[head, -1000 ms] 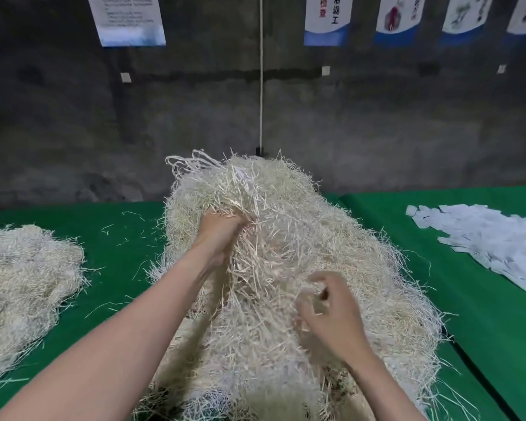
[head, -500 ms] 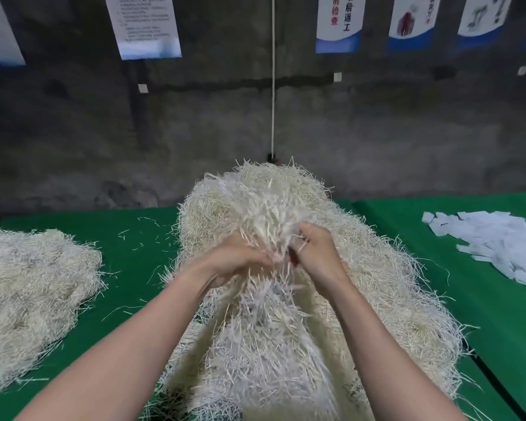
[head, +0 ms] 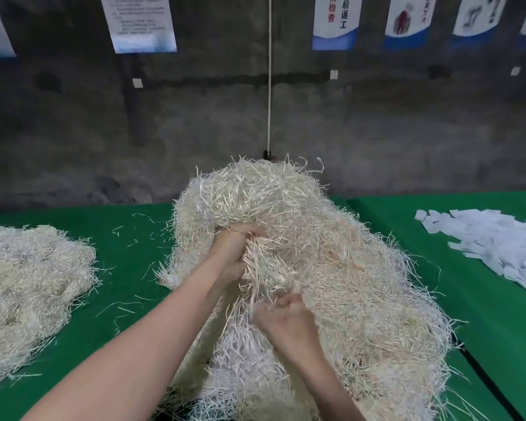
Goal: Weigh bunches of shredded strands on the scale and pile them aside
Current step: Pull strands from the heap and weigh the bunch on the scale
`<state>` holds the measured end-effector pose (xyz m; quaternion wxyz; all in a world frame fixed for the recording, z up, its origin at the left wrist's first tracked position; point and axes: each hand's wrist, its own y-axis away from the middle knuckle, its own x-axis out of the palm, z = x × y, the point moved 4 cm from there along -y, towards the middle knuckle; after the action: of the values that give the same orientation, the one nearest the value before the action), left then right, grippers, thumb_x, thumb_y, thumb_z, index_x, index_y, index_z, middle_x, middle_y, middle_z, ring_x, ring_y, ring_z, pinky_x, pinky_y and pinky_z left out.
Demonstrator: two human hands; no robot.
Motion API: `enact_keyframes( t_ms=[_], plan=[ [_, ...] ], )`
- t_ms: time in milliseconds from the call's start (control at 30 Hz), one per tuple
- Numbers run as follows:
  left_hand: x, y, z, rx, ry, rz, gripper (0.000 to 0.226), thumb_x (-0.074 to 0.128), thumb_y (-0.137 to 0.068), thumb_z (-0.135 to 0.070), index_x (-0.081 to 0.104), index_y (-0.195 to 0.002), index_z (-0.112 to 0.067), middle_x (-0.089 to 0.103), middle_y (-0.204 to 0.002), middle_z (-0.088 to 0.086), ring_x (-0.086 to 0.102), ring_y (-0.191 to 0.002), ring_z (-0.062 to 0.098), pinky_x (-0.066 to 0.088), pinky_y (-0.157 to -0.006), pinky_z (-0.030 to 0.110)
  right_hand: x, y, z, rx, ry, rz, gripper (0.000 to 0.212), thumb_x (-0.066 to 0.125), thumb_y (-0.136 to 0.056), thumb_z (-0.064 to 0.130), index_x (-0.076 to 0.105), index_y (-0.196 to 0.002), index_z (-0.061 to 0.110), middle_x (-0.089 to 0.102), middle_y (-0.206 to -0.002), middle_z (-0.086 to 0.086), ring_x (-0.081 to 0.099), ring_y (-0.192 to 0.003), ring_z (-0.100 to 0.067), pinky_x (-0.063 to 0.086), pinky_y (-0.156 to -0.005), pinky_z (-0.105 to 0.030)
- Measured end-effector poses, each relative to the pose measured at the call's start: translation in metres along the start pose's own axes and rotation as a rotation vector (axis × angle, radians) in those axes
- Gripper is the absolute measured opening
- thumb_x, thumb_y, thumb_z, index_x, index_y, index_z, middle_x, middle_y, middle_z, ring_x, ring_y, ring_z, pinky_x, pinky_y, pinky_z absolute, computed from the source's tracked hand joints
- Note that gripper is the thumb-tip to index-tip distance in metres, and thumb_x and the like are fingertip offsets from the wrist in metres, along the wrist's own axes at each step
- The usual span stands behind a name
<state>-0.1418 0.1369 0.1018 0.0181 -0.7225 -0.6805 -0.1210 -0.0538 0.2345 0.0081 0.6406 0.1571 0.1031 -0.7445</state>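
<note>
So, a big heap of pale cream shredded strands [head: 346,268] was piled in the middle of the green cloth-covered table [head: 128,238]. A bunch [head: 249,208] near its top was gripped by the left hand [head: 230,250], and strands lower down were clutched by the curled right hand [head: 286,322]. A smaller flat pile [head: 28,284] was laid well apart, far left.

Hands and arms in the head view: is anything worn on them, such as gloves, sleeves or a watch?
The left hand and right hand are bare, with no gloves and no ring that shows. The left forearm and right forearm are bare too, with no sleeve, watch or band as far as the frame reaches.
</note>
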Motion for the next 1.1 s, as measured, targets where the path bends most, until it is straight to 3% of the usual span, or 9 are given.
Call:
enact_keyframes(
  t_ms=[100, 200, 367, 467, 500, 567, 833, 1000, 1100],
  plan=[
    [0.002, 0.003, 0.006, -0.026, -0.121, 0.102, 0.019, 0.072, -0.057, -0.01, 0.067, -0.075, -0.013, 0.054, -0.13, 0.012, 0.047, -0.123, 0.031, 0.031, -0.109, 0.051, 0.002, -0.021, 0.006, -0.063, -0.15, -0.028, 0.07, 0.074, -0.075, 0.023, 0.03, -0.129, 0.02, 0.054, -0.112, 0.011, 0.061, -0.093, -0.005, 0.053, -0.081, -0.025],
    [-0.005, 0.004, 0.019, -0.046, -0.853, 0.321, 0.045, 0.078, -0.064, -0.04, 0.06, -0.102, -0.025, 0.035, -0.146, 0.014, 0.033, -0.136, 0.032, 0.025, -0.114, 0.049, -0.01, -0.032, 0.02, -0.072, -0.256, -0.105, 0.036, 0.065, -0.084, 0.008, 0.047, -0.115, 0.014, 0.061, -0.096, 0.001, 0.061, -0.071, 0.001, 0.044, -0.053, -0.013],
    [-0.018, 0.006, 0.022, -0.249, -1.318, 0.447, 0.082, 0.068, -0.074, -0.056, 0.042, -0.139, -0.013, 0.043, -0.14, 0.004, 0.039, -0.134, 0.028, 0.041, -0.101, 0.031, -0.007, -0.014, 0.018, -0.181, -0.073, 0.109, 0.045, 0.06, -0.088, 0.042, 0.051, -0.129, 0.025, 0.044, -0.106, 0.02, 0.047, -0.105, 0.0, 0.038, -0.093, -0.023],
    [-0.025, 0.0, 0.019, -0.207, -1.239, 0.359, 0.06, 0.066, -0.081, -0.042, 0.048, -0.131, -0.014, 0.041, -0.145, 0.009, 0.049, -0.124, 0.026, 0.052, -0.082, 0.029, 0.0, -0.014, 0.013, -0.084, -0.152, 0.224, 0.047, 0.068, -0.078, 0.048, 0.042, -0.117, 0.044, 0.041, -0.098, 0.03, 0.046, -0.095, 0.006, 0.035, -0.079, -0.024],
    [-0.027, -0.003, 0.016, -0.133, -1.168, 0.278, 0.045, 0.063, -0.083, -0.037, 0.054, -0.122, -0.017, 0.043, -0.143, 0.008, 0.054, -0.114, 0.021, 0.052, -0.072, 0.023, 0.001, -0.015, 0.013, -0.064, -0.227, 0.197, 0.062, 0.076, -0.069, 0.047, 0.038, -0.119, 0.043, 0.045, -0.109, 0.026, 0.052, -0.1, 0.001, 0.046, -0.095, -0.048],
    [-0.028, -0.007, 0.01, -0.052, -0.971, 0.163, 0.04, 0.058, -0.086, -0.031, 0.055, -0.123, -0.014, 0.045, -0.142, 0.007, 0.055, -0.1, 0.012, 0.049, -0.063, 0.017, 0.01, -0.019, 0.006, -0.066, -0.27, 0.097, 0.098, 0.078, -0.057, 0.05, 0.021, -0.136, 0.04, 0.034, -0.131, 0.022, 0.047, -0.117, -0.01, 0.038, -0.104, -0.04],
    [0.0, 0.0, -0.015, -0.117, -0.46, 0.151, 0.058, 0.062, -0.072, -0.019, 0.045, -0.128, -0.015, 0.032, -0.148, 0.008, 0.03, -0.137, 0.031, 0.026, -0.111, 0.053, 0.019, -0.051, -0.029, -0.181, 0.42, -0.131, 0.058, 0.063, -0.086, 0.021, 0.036, -0.137, 0.027, 0.055, -0.125, 0.007, 0.06, -0.102, -0.012, 0.051, -0.091, -0.033],
    [-0.002, 0.008, -0.011, -0.117, -0.515, 0.161, 0.016, 0.061, -0.081, -0.017, 0.054, -0.093, -0.025, 0.028, -0.152, 0.003, 0.02, -0.14, 0.026, 0.016, -0.11, 0.057, -0.008, -0.053, -0.067, -0.161, 0.546, -0.062, 0.067, 0.055, -0.087, 0.002, 0.026, -0.144, 0.021, 0.051, -0.13, -0.002, 0.053, -0.111, -0.012, 0.043, -0.101, -0.028],
    [-0.002, 0.008, -0.004, -0.102, -0.624, 0.161, 0.015, 0.065, -0.08, -0.023, 0.052, -0.087, -0.027, 0.033, -0.149, 0.006, 0.047, -0.118, 0.019, 0.048, -0.09, 0.035, -0.02, -0.049, -0.084, -0.094, 0.609, -0.044, 0.068, 0.061, -0.086, 0.01, 0.026, -0.143, 0.02, 0.055, -0.12, -0.003, 0.056, -0.103, -0.013, 0.049, -0.093, -0.031]
  ],
)
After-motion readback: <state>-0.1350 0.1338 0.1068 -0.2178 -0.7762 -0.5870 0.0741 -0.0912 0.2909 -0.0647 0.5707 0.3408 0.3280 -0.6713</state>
